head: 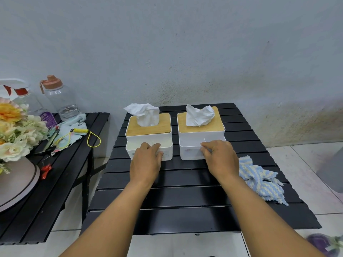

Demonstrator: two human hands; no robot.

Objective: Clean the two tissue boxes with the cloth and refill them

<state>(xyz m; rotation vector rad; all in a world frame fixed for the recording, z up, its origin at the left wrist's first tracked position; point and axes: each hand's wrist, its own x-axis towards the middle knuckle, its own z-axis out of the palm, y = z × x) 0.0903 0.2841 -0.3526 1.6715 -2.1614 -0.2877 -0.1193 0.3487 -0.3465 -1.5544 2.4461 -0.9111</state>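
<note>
At twelve o'clock on the tabletop (185, 201), left hand (145, 164) and right hand (221, 160) grip the tissue boxes' (148, 135) rims, curled fingers (206, 145) half-hiding labels (191, 150).

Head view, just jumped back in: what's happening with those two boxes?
A person grips one box in each hand on the black slatted table: left hand on the front tray of the left tissue box, right hand on that of the right tissue box. Both wooden lids are on, with tissue sticking up. The striped cloth lies untouched beside the right hand.
</note>
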